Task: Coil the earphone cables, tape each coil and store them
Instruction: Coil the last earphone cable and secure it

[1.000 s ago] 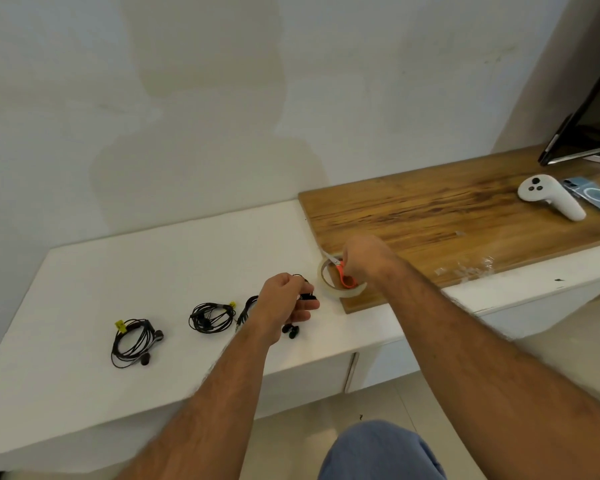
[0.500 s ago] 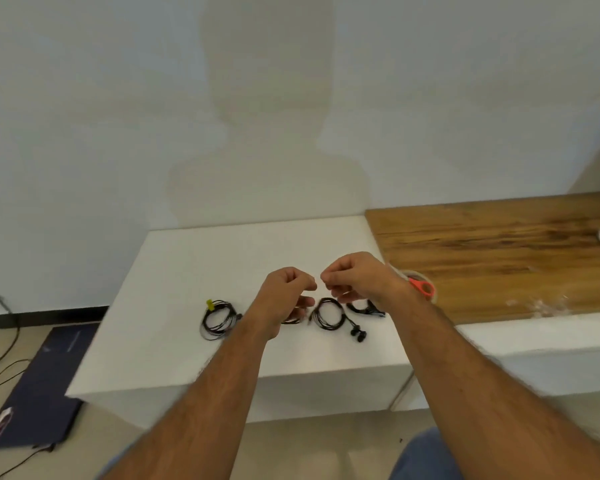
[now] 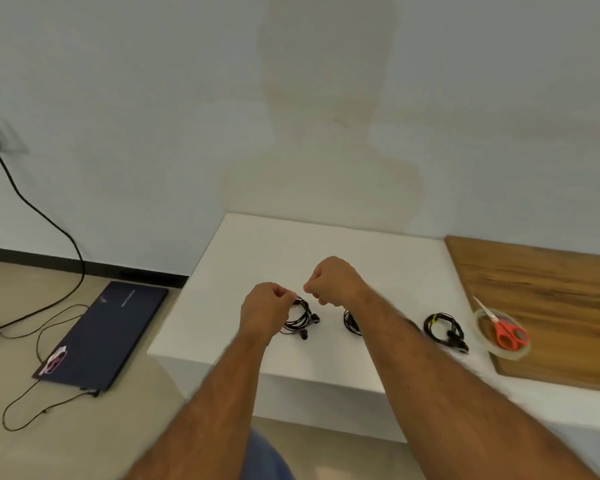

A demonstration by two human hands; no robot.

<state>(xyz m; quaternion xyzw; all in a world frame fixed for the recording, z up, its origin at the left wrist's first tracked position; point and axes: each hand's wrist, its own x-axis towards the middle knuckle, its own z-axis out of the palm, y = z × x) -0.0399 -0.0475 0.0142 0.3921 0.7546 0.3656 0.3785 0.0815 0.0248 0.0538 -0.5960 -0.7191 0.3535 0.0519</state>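
Head view, single frame. White table (image 3: 326, 244) against a pale wall, with a wooden board (image 3: 541, 292) lying on its right end. Left hand (image 3: 265, 310) — knuckles up, fingers curled, poised above the left-most earphone coil (image 3: 300, 318); the fingertips are turned away from the camera, so whether they pinch a strand of that coil or only sit just over it cannot be told. Right hand (image 3: 333, 280) — likewise curled into a loose fist, raised just above the table between the first and second coils, fingertips close to those of the left hand; what it holds, if anything, cannot be told. Second earphone coil (image 3: 350, 322) lies on the white surface, half hidden behind the right forearm. Third earphone coil (image 3: 442, 329) lies further right, near the table's front edge, black with a small yellow band on its upper loop, earbuds trailing toward the board. Roll of clear tape (image 3: 482, 336) rests flat on the near left corner of the board, with orange-handled scissors (image 3: 506, 332) laid across it, blades pointing away and left. On the floor to the left: a closed dark laptop (image 3: 101, 334) with a sticker at its near corner, thin wires looping round it, and a thicker black cable (image 3: 49, 220) running up to a wall socket (image 3: 0, 133).
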